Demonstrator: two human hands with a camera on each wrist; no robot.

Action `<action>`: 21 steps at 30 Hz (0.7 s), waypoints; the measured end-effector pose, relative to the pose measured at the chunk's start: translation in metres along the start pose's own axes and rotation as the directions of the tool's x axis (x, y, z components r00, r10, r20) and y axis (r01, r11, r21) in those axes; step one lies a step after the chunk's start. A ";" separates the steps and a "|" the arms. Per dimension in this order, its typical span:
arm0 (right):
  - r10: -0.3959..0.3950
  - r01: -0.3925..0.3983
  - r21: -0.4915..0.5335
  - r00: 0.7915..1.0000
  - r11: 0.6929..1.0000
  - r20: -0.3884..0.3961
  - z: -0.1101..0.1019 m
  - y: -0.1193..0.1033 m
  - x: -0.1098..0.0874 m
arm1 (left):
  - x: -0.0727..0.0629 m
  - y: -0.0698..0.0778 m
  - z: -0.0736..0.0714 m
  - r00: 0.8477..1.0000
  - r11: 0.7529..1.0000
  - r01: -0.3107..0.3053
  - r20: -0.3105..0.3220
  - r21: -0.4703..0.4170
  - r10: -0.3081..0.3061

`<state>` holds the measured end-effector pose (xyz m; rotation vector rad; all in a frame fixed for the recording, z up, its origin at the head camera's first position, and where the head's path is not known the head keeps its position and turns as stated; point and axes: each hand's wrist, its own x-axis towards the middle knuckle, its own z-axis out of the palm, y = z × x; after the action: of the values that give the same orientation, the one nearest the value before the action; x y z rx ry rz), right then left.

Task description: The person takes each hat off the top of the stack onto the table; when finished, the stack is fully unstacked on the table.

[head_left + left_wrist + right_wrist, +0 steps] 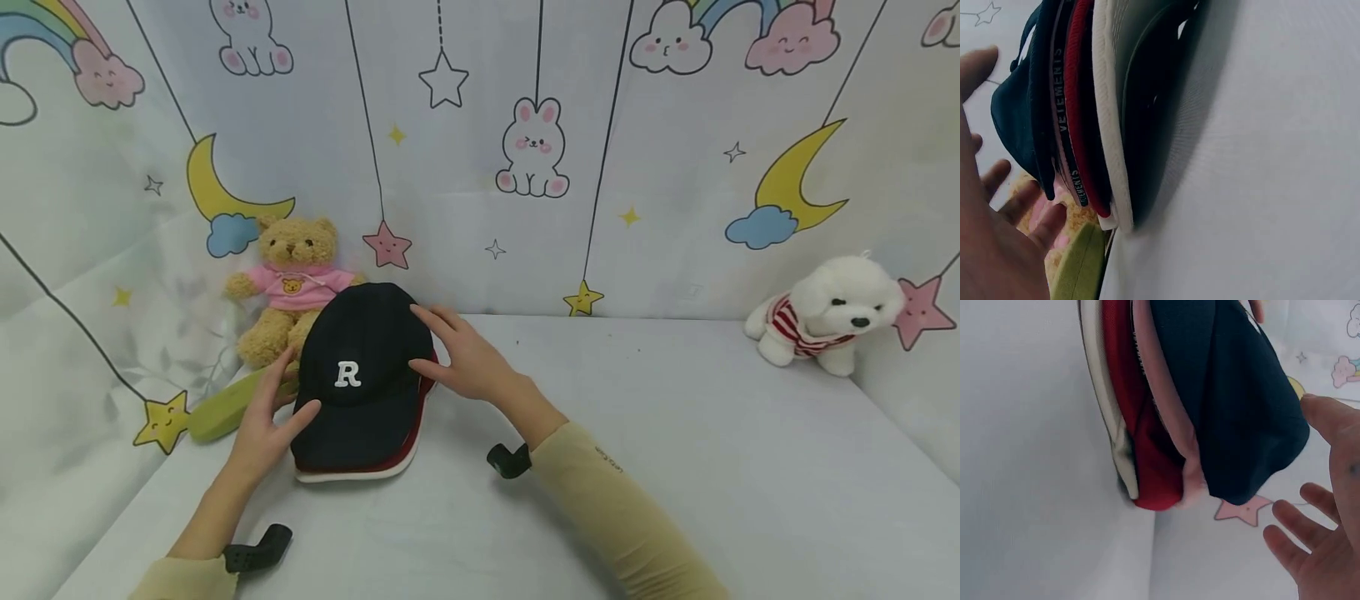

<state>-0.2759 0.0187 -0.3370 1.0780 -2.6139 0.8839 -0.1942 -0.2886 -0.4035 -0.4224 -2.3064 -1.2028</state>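
A navy baseball cap (375, 333) with a white letter R tops a stack of caps at the left-centre of the table. Under it, the right wrist view shows a pink cap (1155, 356), a red cap (1157, 484) and a white cap (1094, 337) at the bottom. My left hand (264, 421) is beside the stack's left side, fingers spread and thumb near the navy brim. On the other side my right hand (471, 357) reaches to the navy crown, thumb and fingers apart, fingertips right at its edge. Neither hand curls round a cap.
Behind the stack sits a teddy bear (288, 283) in a pink hoodie. A long green object (221, 408) lies left of the caps, partly hidden by my left hand. A white plush dog (825, 312) stands at the back right. The patterned backdrop (465, 233) rises behind the white table (600, 400).
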 end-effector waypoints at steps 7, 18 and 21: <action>0.017 -0.007 0.133 0.997 0.991 -0.072 0.018 0.000 0.007 | -0.005 -0.002 0.001 0.993 0.994 0.110 0.031 0.016 -0.111; 0.067 -0.035 0.270 0.992 0.962 -0.110 0.035 -0.006 0.013 | -0.005 -0.002 0.001 0.973 0.973 0.225 0.035 0.059 -0.227; 0.076 -0.049 0.257 0.992 0.965 -0.096 0.038 -0.008 0.013 | -0.005 -0.002 0.000 0.965 0.964 0.257 0.028 0.073 -0.260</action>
<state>-0.2773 -0.0157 -0.3590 0.9780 -2.5095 1.2826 -0.1911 -0.2895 -0.4073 -0.1210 -2.4850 -1.2393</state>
